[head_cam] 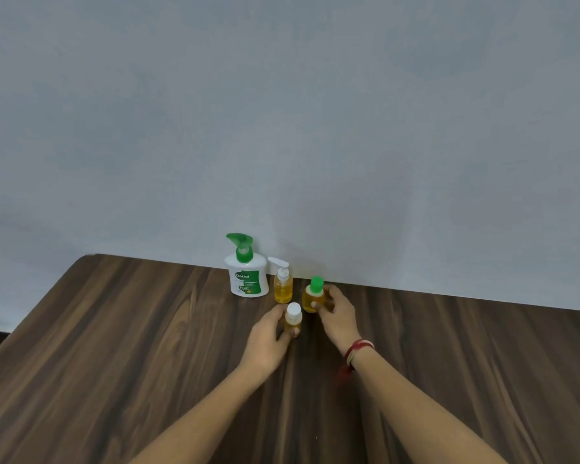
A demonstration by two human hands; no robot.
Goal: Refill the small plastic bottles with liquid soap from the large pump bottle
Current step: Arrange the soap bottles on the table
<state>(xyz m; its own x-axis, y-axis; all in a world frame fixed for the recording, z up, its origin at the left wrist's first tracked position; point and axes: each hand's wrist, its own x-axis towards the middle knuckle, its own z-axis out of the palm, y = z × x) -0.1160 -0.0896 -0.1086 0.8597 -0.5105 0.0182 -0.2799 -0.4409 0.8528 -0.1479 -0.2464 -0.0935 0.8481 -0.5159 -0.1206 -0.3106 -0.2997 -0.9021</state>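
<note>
The left grip [267, 336] curled its thumb and fingers round the white-capped small bottle [293, 320], which stood upright on the dark wood-grain surface [114, 346], nearest the person. The right grip [337, 314] was closed the same way round the green-capped small bottle [312, 298], upright just behind and to the right. Both bottles held yellow liquid. Near the grey wall [282, 128] stood the large Dettol pump bottle [247, 277] and, just to its right, a small white-pump bottle [283, 289] of yellow liquid. A red thread band [359, 349] circled the right wrist.
</note>
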